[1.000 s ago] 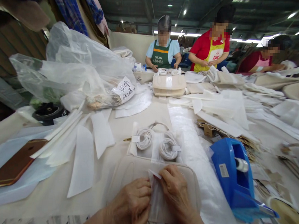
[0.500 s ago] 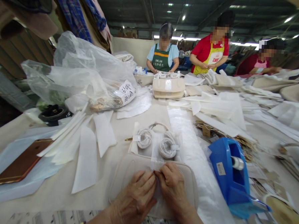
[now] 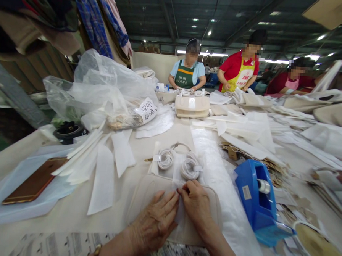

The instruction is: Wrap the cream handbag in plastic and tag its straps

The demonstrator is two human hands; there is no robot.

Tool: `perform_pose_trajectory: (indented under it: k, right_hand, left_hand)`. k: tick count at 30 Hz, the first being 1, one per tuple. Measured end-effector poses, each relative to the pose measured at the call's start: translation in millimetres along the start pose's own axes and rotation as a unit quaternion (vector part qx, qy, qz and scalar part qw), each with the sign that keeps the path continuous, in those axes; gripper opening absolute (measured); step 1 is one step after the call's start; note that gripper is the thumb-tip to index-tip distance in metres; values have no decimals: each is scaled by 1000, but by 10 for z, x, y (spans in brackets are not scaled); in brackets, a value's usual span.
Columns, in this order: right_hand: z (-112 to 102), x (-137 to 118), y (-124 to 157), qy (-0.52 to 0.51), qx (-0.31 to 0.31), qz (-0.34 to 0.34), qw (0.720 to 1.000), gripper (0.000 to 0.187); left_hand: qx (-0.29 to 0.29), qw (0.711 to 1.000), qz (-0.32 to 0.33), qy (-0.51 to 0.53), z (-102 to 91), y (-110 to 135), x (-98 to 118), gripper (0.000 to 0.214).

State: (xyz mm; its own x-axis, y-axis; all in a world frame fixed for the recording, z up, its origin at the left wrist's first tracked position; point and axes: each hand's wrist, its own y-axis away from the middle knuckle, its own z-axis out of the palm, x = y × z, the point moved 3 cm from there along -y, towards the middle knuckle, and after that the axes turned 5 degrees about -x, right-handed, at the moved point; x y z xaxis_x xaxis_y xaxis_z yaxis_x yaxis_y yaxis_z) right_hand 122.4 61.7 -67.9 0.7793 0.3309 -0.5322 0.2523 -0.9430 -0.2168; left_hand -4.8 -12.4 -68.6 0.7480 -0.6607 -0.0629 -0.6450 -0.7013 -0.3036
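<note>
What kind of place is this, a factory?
Probably a bag-making or packing workshop: people in aprons work along a long table strewn with white wrapping sheets, beside a blue tape dispenser and a stacked cream bag.

Phone (image 3: 34,181) half under white strips (image 3: 83,159); round tray (image 3: 321,248) cut off.

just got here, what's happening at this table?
A person's left hand and right hand meet over a thin clear plastic sleeve lying on a flat cream bag panel, pinching it at its top edge. Two coiled white cords lie just beyond, a blue tape dispenser stands to the right, and a brown phone lies to the left. Three people in aprons work at the table's far end.
</note>
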Motion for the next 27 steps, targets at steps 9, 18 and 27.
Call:
perform_pose_trajectory:
  k: [9, 18, 27]
  right_hand:
    - [-366, 42, 194, -67, 174, -92, 978, 5]
    - [-1562, 1413, 818, 0, 315, 199, 928, 46]
    - [-1371, 1442, 653, -277, 257, 248, 892, 31]
  left_hand:
    - [-27, 999, -14, 16, -4, -10, -8, 33]
    - [108, 989, 66, -79, 66, 37, -76, 34]
    - [135, 980, 94, -111, 132, 26, -125, 31]
